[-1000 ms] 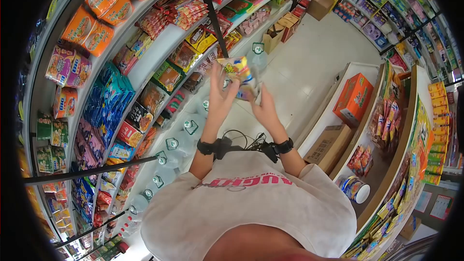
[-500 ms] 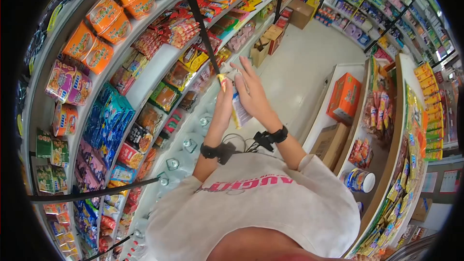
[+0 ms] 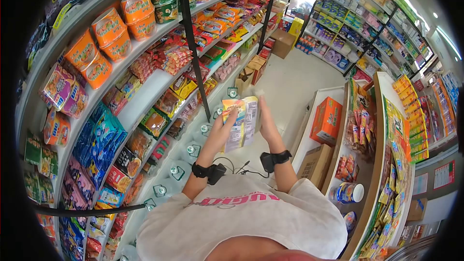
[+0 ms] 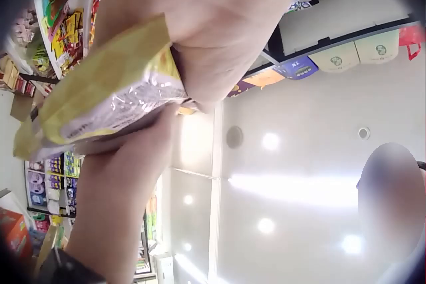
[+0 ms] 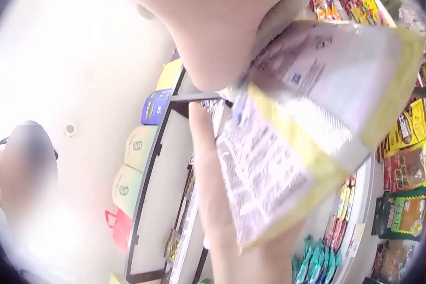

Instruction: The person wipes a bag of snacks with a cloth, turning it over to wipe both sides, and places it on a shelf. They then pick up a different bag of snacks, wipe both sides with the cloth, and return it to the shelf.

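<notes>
I hold a yellow and white snack packet (image 3: pixel 240 122) upright in front of my chest, its printed back toward me. My left hand (image 3: pixel 221 133) grips its left edge, thumb across the face. My right hand (image 3: pixel 266 122) lies flat against its right side with straight fingers. In the left wrist view the yellow packet (image 4: pixel 100 97) sits under the palm, the other forearm (image 4: pixel 123 204) below it. The right wrist view shows the packet's text side (image 5: pixel 299 131) below the palm.
Curved shelves on my left carry orange noodle bowls (image 3: pixel 108 29) and several snack bags, with a black upright post (image 3: pixel 193 43). Water bottles (image 3: pixel 193 150) line the floor. On my right stand an orange carton (image 3: pixel 326 118), a cardboard box (image 3: pixel 311 164) and a snack rack (image 3: pixel 394 145).
The packet has turned so its printed back faces me and sits lower. My right hand slid from over the packet to its right side. The head view has tilted up the aisle.
</notes>
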{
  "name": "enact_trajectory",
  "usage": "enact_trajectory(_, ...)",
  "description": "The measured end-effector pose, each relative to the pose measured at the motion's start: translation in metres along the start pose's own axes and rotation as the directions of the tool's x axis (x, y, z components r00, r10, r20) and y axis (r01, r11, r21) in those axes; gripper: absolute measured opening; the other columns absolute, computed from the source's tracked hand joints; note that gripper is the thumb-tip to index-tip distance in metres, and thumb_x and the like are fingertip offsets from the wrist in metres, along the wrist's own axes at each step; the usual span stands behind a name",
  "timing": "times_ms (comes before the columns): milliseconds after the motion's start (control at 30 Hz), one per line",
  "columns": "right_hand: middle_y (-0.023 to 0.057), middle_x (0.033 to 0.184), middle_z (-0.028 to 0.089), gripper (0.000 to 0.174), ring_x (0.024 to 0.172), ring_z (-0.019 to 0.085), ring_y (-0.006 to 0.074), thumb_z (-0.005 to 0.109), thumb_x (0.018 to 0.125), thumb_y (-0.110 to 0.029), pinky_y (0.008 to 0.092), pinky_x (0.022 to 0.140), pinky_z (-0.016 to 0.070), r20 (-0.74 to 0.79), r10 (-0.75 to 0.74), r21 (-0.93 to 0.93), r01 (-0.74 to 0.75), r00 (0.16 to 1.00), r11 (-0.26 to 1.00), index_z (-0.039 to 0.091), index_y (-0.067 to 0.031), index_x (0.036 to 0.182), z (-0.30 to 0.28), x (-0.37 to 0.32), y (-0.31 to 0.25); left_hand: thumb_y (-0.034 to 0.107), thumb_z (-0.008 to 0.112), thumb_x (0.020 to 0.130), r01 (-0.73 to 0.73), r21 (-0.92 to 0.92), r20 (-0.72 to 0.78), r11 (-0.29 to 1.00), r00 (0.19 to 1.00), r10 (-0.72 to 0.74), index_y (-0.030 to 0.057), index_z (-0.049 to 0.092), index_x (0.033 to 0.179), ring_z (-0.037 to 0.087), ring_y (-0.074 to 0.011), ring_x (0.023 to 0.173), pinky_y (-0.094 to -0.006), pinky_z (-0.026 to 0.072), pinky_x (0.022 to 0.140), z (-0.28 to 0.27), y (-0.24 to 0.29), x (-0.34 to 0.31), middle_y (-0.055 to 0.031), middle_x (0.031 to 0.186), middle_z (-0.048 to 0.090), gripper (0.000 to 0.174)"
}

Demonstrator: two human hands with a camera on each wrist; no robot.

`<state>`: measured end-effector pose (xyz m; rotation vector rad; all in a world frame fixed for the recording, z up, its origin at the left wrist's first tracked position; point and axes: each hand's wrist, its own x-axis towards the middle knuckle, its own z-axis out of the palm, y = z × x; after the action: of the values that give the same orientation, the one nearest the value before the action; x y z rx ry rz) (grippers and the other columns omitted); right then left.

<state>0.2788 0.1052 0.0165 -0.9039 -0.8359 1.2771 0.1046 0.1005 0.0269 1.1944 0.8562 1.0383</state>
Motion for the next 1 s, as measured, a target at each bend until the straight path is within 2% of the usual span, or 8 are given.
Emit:
enact_trajectory(33, 0.0073, 0.111, 0.068, 0.041, 0.1, 0.064, 0.0173, 0.052, 0.103, -0.035, 0.0303, 0.089, 0.0498, 0.059, 0.147, 0.248, -0.157, 0.987, 0.956, 0.063, 0.002, 0.115, -0.003, -0.004, 0.001, 0.032, 0.056, 0.102, -0.031, 0.018, 0.004, 0.999, 1.0, 0.031, -0.0024, 0.052, 0.13, 0.058, -0.0143, 0.107, -0.0281, 0.0448, 0.093, 0.0, 0.002, 0.003, -0.0098, 0.119, 0.062, 0.045)
enact_trajectory(167, 0.0048, 0.104, 0.068, 0.035, 0.09, 0.064, 0.0113, 0.061, 0.099, -0.03, 0.0271, 0.08, 0.0503, -0.209, -0.071, -0.111, 0.049, 0.975, 0.993, 0.063, 0.0025, 0.112, -0.004, -0.019, 0.021, 0.024, 0.062, 0.097, -0.239, 0.531, 0.025, 0.813, 0.964, 0.266, -0.0039, 0.05, 0.129, 0.059, -0.0204, 0.11, -0.0302, 0.0447, 0.096, -0.011, -0.004, 0.016, -0.0135, 0.12, 0.059, 0.044)
enact_trajectory(267, 0.0048, 0.103, 0.068, 0.033, 0.09, 0.063, 0.0113, 0.065, 0.097, -0.026, 0.027, 0.079, 0.0499, -0.287, -0.302, -0.268, 0.227, 0.909, 0.936, 0.063, 0.0028, 0.113, -0.006, -0.02, 0.02, 0.016, 0.065, 0.094, -0.31, 0.247, -0.023, 0.918, 0.945, 0.326, -0.0045, 0.049, 0.129, 0.057, -0.0274, 0.116, -0.0355, 0.043, 0.102, -0.005, -0.02, 0.02, -0.0157, 0.121, 0.056, 0.044)
enact_trajectory(467, 0.0127, 0.113, 0.067, 0.033, 0.104, 0.062, 0.0188, 0.06, 0.098, -0.018, 0.0317, 0.09, 0.0479, -0.132, -0.524, -0.515, 0.393, 0.841, 0.761, 0.059, 0.0025, 0.123, 0.011, -0.037, -0.018, 0.02, 0.058, 0.099, -0.52, 0.331, 0.144, 0.788, 0.853, 0.502, -0.0031, 0.038, 0.144, 0.044, -0.0312, 0.134, -0.0385, 0.0356, 0.111, 0.024, 0.002, 0.008, -0.0203, 0.142, 0.046, 0.054)
enact_trajectory(733, 0.0233, 0.147, 0.044, 0.043, 0.139, 0.038, 0.0396, 0.045, 0.102, -0.024, 0.043, 0.116, 0.0285, 0.31, -0.603, -0.765, 0.57, 0.735, 0.301, 0.051, 0.0008, 0.137, 0.031, -0.033, -0.011, 0.041, 0.038, 0.107, -0.129, 0.034, 0.198, 0.991, 0.973, 0.119, -0.0062, 0.044, 0.136, 0.055, -0.0159, 0.114, -0.0299, 0.044, 0.097, 0.029, 0.004, 0.0, -0.0128, 0.126, 0.057, 0.057)
enact_trajectory(833, 0.0235, 0.15, 0.041, 0.045, 0.143, 0.034, 0.0359, 0.04, 0.103, -0.023, 0.0434, 0.117, 0.0248, 0.111, -0.456, -0.721, 0.387, 0.883, 0.574, 0.048, 0.0006, 0.141, 0.011, -0.017, -0.001, 0.044, 0.039, 0.106, 0.162, 0.102, 0.198, 0.982, 0.964, -0.179, -0.0049, 0.052, 0.128, 0.059, -0.0138, 0.103, -0.0294, 0.0468, 0.09, 0.024, 0.002, -0.002, -0.0113, 0.114, 0.062, 0.056)
enact_trajectory(933, 0.0224, 0.152, 0.039, 0.044, 0.145, 0.03, 0.0361, 0.041, 0.103, -0.022, 0.0456, 0.117, 0.0233, -0.055, -0.311, -0.577, 0.224, 0.949, 0.786, 0.049, -0.0003, 0.14, -0.005, -0.005, 0.007, 0.05, 0.036, 0.106, 0.176, -0.174, 0.17, 0.969, 0.975, -0.146, -0.0016, 0.055, 0.126, 0.061, -0.0135, 0.098, -0.0298, 0.0483, 0.087, 0.031, -0.028, 0.003, -0.0092, 0.111, 0.064, 0.058)
enact_trajectory(1000, 0.0208, 0.151, 0.04, 0.042, 0.143, 0.032, 0.0357, 0.045, 0.101, -0.02, 0.0473, 0.118, 0.0229, 0.119, -0.495, -0.754, 0.403, 0.861, 0.519, 0.052, -0.0024, 0.138, 0.011, -0.019, 0.002, 0.051, 0.035, 0.105, 0.192, -0.424, 0.115, 0.885, 0.981, -0.157, 0.0009, 0.054, 0.128, 0.061, -0.0151, 0.102, -0.0308, 0.0485, 0.09, 0.031, -0.033, 0.005, -0.0088, 0.116, 0.063, 0.058)
